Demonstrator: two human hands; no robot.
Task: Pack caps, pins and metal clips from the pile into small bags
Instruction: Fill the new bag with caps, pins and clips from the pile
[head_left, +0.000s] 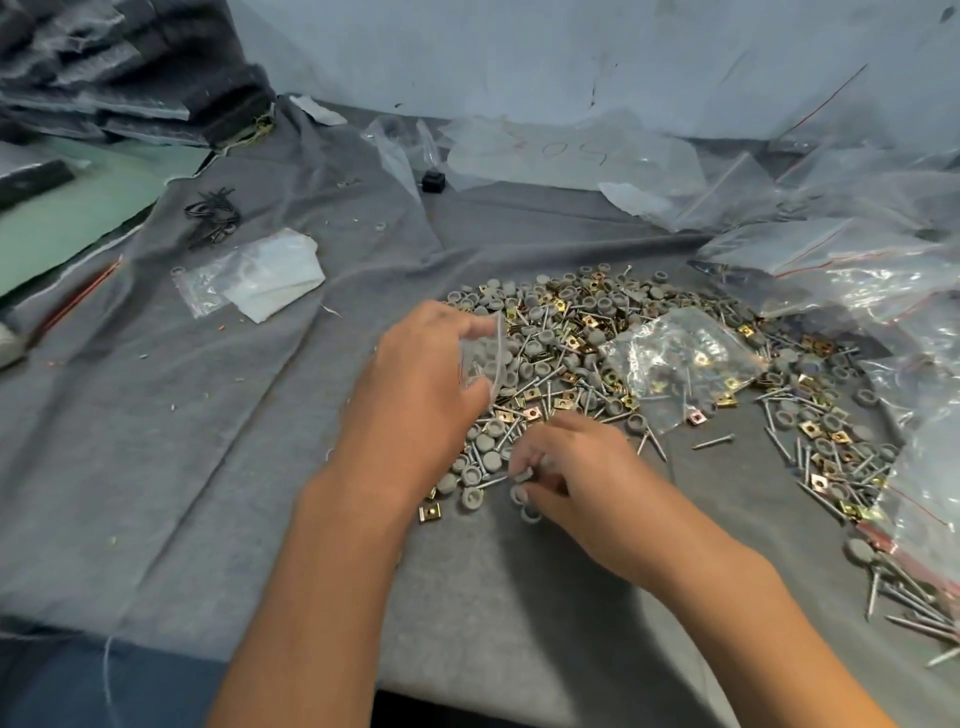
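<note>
Left hand (415, 374): grasps a small clear bag (485, 358).
Right hand (576, 473): pinches a grey cap (522, 475).
Pile (649, 364): at 2 o'clock from the right hand.

A counter draped in wrinkled grey felt cloth (156, 426) carries a spread pile of grey round caps, steel pins and brass-coloured square clips (587, 332), a filled clear plastic bag (675, 358), heaped empty clear bags (841, 260) and a tangle of black wire loops (212, 215).

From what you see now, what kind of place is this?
Probably a small workshop packing bench. A grey cloth carries a pile of caps, pins and clips, zip bags are heaped at the right, and the left hand holds a small bag.
</note>
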